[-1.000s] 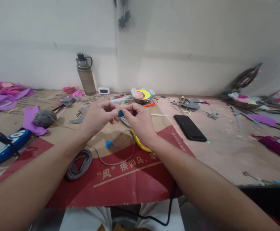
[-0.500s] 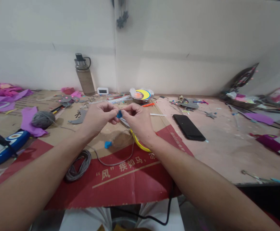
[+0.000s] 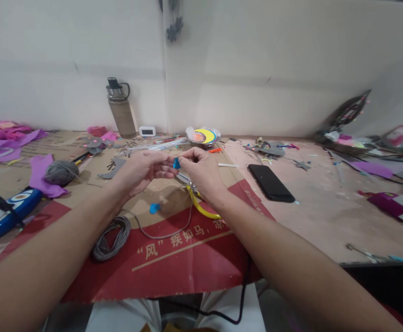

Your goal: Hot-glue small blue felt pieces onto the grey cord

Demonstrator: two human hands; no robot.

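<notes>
A small blue piece, seemingly felt (image 3: 176, 163), is pinched between the thumb and fingers of my right hand (image 3: 201, 173). My left hand (image 3: 144, 170) is turned partly palm up, its fingers stretched out and their tips at the blue piece's left edge. Whether those tips press on it is hard to see. Scissors with yellow handles (image 3: 206, 212) lie under my right hand, which covers part of them. Another blue piece (image 3: 155, 208) rests on the cardboard below my hands. Grey cord, wound in a coil (image 3: 111, 240), lies by my left forearm, with a loose strand curving toward the scissors.
Red-and-brown cardboard (image 3: 187, 272) covers the table before me. A black phone (image 3: 270, 183) lies right, a grey yarn ball (image 3: 62, 171) left. At the back stand a water bottle (image 3: 121, 113), a small white clock (image 3: 147, 132) and a bowl (image 3: 204, 145). A blue tool (image 3: 11, 212) lies far left.
My left hand has loosened its pinch on the blue piece and its fingers have straightened. The piece has moved slightly right, held in my right hand.
</notes>
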